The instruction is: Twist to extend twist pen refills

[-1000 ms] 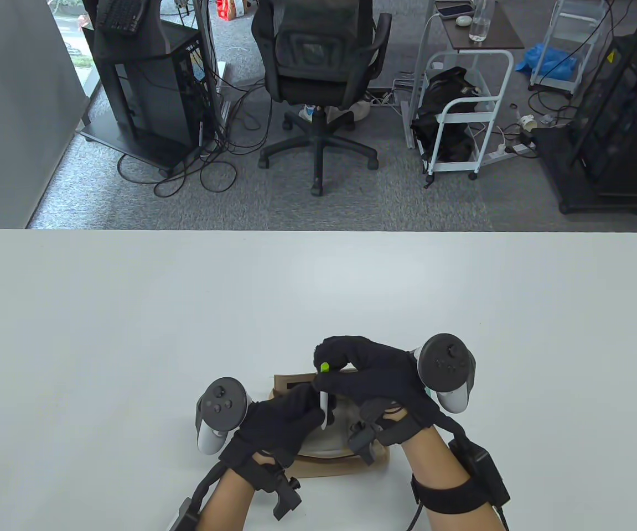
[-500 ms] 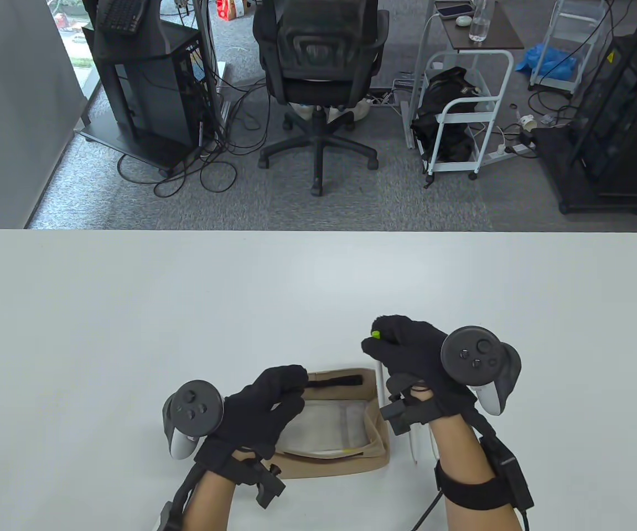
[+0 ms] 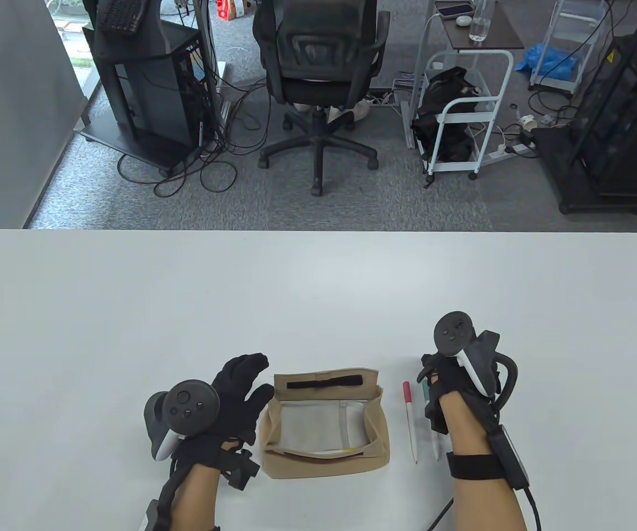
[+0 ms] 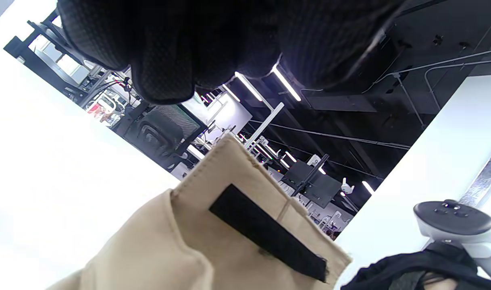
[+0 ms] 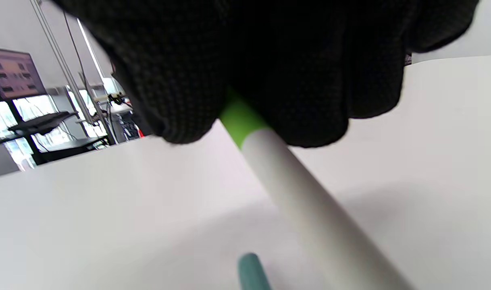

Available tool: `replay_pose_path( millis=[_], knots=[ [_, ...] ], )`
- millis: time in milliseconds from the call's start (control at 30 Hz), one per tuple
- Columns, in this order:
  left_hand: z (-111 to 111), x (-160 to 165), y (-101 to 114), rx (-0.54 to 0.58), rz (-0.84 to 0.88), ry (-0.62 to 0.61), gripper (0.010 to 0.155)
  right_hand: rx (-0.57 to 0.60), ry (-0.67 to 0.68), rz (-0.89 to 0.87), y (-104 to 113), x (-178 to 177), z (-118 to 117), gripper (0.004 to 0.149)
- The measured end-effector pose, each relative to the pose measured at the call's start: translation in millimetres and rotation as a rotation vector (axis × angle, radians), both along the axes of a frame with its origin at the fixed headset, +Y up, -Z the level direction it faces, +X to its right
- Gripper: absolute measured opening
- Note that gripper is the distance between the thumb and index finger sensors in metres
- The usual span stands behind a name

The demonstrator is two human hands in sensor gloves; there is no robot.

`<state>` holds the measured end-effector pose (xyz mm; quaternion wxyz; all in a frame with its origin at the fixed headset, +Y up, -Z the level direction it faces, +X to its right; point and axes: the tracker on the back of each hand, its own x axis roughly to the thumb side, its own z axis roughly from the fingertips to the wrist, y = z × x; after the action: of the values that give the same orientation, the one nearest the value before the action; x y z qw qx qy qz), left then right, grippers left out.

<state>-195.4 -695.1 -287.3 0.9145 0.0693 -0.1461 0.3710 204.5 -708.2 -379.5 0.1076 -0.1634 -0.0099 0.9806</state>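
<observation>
Beige fabric marks the landmark: an open canvas pencil pouch (image 3: 326, 426) with a black fastening strip lies on the white desk (image 3: 318, 298), and every place below is given from it.

Just right of the pouch, two slim white twist pens lie side by side: one with a red end (image 3: 410, 420) nearest the pouch, one with a teal end (image 3: 424, 390) beyond it. The right hand (image 3: 451, 381) is down on the desk beside them. In the right wrist view its fingers (image 5: 181, 96) are pinched around the green end of a third white pen (image 5: 294, 185), whose barrel slants down toward the desk close to the teal tip.

The step in hand looks like setting this pen down in the row. To do it well, lower the barrel parallel to the other two, let it touch along its length before the pinch loosens, and keep it from knocking the teal pen out of line. Whether its refill is already out I cannot tell; the writing tip is hidden.

Left of the pouch, the left hand (image 3: 229, 398) hovers with fingers loosely spread, holding nothing, its fingertips near the pouch's far corner.
</observation>
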Motion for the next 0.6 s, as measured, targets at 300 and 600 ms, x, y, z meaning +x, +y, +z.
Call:
replay_pose_path(
  millis=[300, 600],
  knots=[
    [-0.3, 0.4, -1.2, -0.013, -0.016, -0.002, 0.066, -0.081, -0.063, 0.070, -35.5, 13.0, -4.9, 0.053],
    [-0.3, 1.6, -1.6, -0.025, -0.036, -0.006, 0.067, -0.118, -0.083, 0.111, -50.9, 15.6, -6.6, 0.055]
  ],
)
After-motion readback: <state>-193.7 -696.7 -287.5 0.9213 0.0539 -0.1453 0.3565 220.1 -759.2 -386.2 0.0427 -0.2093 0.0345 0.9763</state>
